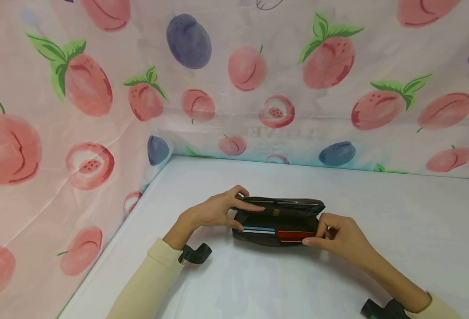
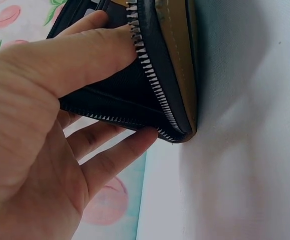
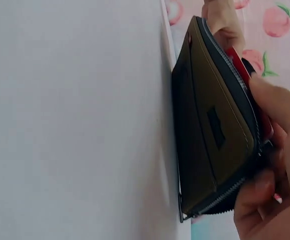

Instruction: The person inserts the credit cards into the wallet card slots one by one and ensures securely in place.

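Note:
A dark zip wallet stands unzipped on the white table, its mouth facing up. In the left wrist view its zip teeth and brown outer side show. My left hand holds its left end, thumb at the front rim and a finger reaching across the opening. At the right end my right hand pinches the corner of a red card in the front slots; the right wrist view shows the thumb against this red card. Beside it sits a blue-and-white card. The right fingertips are partly hidden.
The white table spreads around the wallet. A fruit-print cloth hangs behind and along the left side. Black wrist cameras are strapped to both arms.

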Demonstrator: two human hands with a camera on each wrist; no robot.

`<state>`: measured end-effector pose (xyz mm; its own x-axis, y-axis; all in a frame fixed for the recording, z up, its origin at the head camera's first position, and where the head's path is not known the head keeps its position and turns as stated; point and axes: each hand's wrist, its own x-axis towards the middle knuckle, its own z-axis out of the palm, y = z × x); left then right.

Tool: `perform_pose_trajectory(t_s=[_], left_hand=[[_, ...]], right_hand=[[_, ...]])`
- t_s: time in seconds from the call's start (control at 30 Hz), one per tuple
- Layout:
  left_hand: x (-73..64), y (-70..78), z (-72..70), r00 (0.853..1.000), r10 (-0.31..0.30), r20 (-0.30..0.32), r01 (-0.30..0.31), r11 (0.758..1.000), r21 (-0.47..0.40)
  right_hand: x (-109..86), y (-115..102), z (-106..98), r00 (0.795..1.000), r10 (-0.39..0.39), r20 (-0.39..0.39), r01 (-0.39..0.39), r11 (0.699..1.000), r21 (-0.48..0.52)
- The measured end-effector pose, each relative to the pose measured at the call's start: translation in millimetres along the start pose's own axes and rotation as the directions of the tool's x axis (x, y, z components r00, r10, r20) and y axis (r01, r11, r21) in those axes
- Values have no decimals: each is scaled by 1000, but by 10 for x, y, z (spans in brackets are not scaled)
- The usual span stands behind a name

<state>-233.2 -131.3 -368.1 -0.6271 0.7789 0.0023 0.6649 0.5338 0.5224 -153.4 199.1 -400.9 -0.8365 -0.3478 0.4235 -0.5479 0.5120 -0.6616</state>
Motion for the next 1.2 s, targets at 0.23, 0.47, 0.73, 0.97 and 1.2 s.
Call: perform_pose_trajectory(t_s=[0.23, 0.47, 0.73, 0.97, 1.2], left_hand=[[4, 12, -4, 1000, -10, -7, 10, 1000, 6], [12, 16, -7, 1000, -5, -7, 5, 1000, 20], [-4, 4, -12, 1000, -1, -15, 1, 1000, 23], [-9, -15, 16, 1000, -15, -11, 16, 1000, 20], [13, 4, 10, 1000, -10, -10, 10, 999, 34]], right_hand=[[30, -66, 94, 988, 103, -112, -101, 994, 29], [32, 17, 138, 970, 242, -14, -228, 933, 278], [42, 86, 153, 958, 261, 119, -284, 920, 271], [40, 36, 198, 963, 257, 87, -267, 952, 146], [39, -37, 302, 951, 308, 11, -308, 946, 101]])
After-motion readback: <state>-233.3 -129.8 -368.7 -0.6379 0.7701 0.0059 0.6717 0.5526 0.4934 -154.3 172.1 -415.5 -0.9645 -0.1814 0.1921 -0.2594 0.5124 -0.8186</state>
